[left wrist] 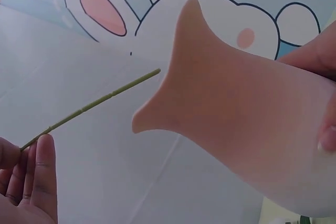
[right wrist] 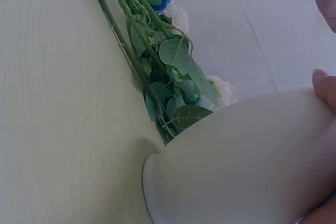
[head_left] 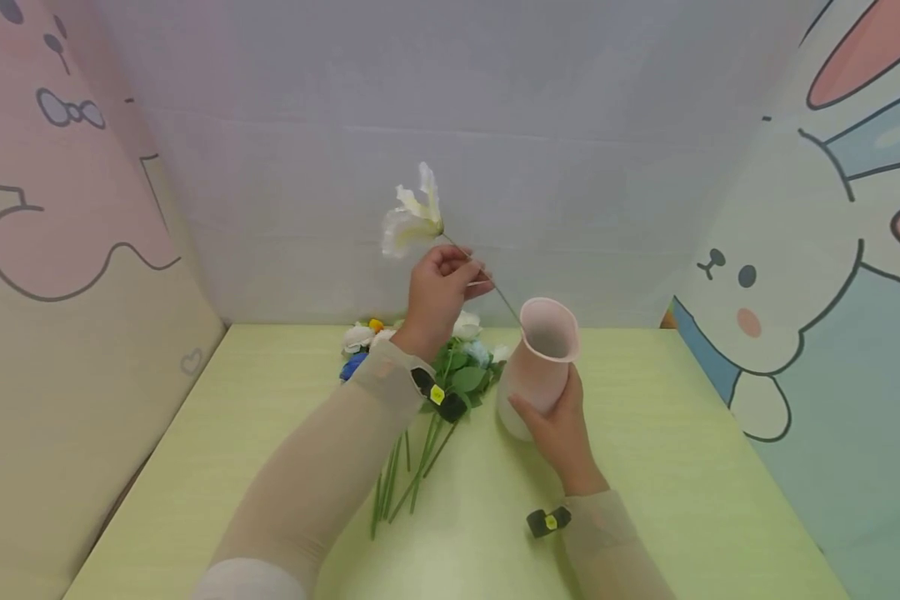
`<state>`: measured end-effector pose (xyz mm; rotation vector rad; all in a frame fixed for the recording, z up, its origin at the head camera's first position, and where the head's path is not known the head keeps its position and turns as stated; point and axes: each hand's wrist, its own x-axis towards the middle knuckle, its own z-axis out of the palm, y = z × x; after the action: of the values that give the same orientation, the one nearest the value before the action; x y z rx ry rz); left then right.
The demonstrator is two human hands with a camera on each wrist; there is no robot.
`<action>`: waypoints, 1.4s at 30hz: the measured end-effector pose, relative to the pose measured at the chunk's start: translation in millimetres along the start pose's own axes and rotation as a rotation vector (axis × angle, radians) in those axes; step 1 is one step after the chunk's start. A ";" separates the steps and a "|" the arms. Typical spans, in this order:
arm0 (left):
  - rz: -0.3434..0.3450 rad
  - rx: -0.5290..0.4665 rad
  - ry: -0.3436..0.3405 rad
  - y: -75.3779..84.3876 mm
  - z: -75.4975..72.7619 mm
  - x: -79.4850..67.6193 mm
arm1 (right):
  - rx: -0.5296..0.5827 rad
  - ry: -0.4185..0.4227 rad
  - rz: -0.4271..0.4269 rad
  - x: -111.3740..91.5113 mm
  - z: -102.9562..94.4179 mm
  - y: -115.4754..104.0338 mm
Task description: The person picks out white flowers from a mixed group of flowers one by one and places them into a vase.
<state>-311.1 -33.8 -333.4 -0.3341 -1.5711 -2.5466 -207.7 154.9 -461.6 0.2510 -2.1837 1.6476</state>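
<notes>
Between thumb and fingers, my left hand (head_left: 444, 292) pinches the thin green stem (left wrist: 100, 99) of a white lily-like flower (head_left: 417, 217). The bloom points up and to the left, and the stem slants down so that its bare end is right at the vase's mouth. My right hand (head_left: 558, 425) grips the side of a pale pink and white vase (head_left: 528, 375) with a flared rim, its opening tilted toward me. In the right wrist view the vase's base (right wrist: 152, 187) is close over the table.
Behind my left forearm, a bunch of artificial flowers lies on the light green table (head_left: 270, 433), with green leaves (right wrist: 176, 56), stems (head_left: 390, 483), white blooms (head_left: 467, 326) and a blue bloom (head_left: 353, 365). A pale cloth wall (head_left: 307, 192) stands behind; cartoon-printed panels (head_left: 817, 292) flank both sides.
</notes>
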 end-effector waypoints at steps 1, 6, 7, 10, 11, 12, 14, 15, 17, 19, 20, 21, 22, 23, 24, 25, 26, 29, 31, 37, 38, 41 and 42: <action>0.003 0.017 -0.006 -1.1 0.8 -0.7 | 0.003 0.000 -0.003 -0.2 -0.1 -0.1; 0.013 0.108 -0.023 -6.5 4.3 -3.6 | 0.011 0.003 -0.023 -0.7 -0.2 -0.6; 0.013 0.124 -0.024 -7.4 5.2 -4.1 | 0.011 0.004 -0.025 -0.7 -0.2 -0.7; 0.016 0.149 -0.028 -10.5 7.5 -4.8 | 0.012 0.004 -0.020 -0.7 -0.3 -0.3; 0.019 0.152 -0.032 -11.5 8.4 -4.9 | 0.012 0.004 -0.019 -0.7 -0.3 -0.5; 0.021 0.153 -0.035 -12.2 9.2 -5.4 | 0.008 0.005 -0.017 -0.6 -0.4 -0.7; 0.028 0.160 -0.044 -14.3 10.3 -5.6 | 0.005 0.005 -0.010 -0.5 -0.3 -1.2; 0.031 0.164 -0.050 -15.1 11.0 -5.8 | 0.001 0.005 -0.007 -0.4 -0.3 -1.4; 0.031 0.178 -0.061 -16.8 12.0 -6.5 | -0.004 0.006 -0.005 -0.3 -0.2 -1.7; 0.027 0.190 -0.073 -18.7 12.9 -7.1 | -0.008 0.007 -0.002 -0.2 -0.2 -1.5; 0.025 0.196 -0.081 -19.6 13.4 -7.6 | -0.008 0.006 -0.002 -0.2 -0.3 -1.3; 0.021 0.201 -0.087 -20.5 13.9 -8.2 | -0.008 0.005 -0.003 -0.1 -0.4 -1.2; 0.019 0.207 -0.094 -21.8 14.1 -8.3 | -0.007 0.005 -0.003 -0.1 -0.5 -1.2; 0.018 0.212 -0.101 -22.9 14.6 -8.6 | -0.008 0.002 -0.001 -0.2 -0.5 -1.2; 0.016 0.215 -0.107 -24.1 15.0 -8.7 | -0.008 0.000 0.000 -0.2 -0.8 -1.0; 0.018 0.222 -0.114 -25.3 15.4 -9.0 | -0.009 -0.002 0.001 -0.2 -0.9 -1.2; 0.018 0.227 -0.118 -25.9 15.8 -9.6 | -0.008 -0.004 0.002 -0.1 -1.0 -1.0; 0.020 0.251 -0.126 -28.1 17.2 -11.2 | -0.010 -0.006 0.001 -0.5 -1.3 -1.2; 0.021 0.265 -0.130 -28.9 18.1 -12.9 | -0.010 -0.005 -0.002 -0.6 -1.5 -1.2; 0.027 0.332 -0.147 -30.1 21.3 -17.9 | -0.011 -0.007 0.002 -0.5 -2.0 -0.4; 0.029 0.350 -0.150 -30.3 21.8 -18.4 | -0.011 -0.006 0.004 -0.4 -2.1 0.1; 0.037 0.399 -0.164 -30.3 23.6 -19.9 | -0.009 -0.004 0.006 -0.6 -2.3 0.7; 0.038 0.416 -0.168 -30.2 24.0 -20.5 | -0.009 -0.003 0.005 -0.5 -2.3 0.9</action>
<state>-295.3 1.1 -354.3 -0.5291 -2.0748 -2.1342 -207.1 157.3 -462.2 0.2454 -2.1954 1.6410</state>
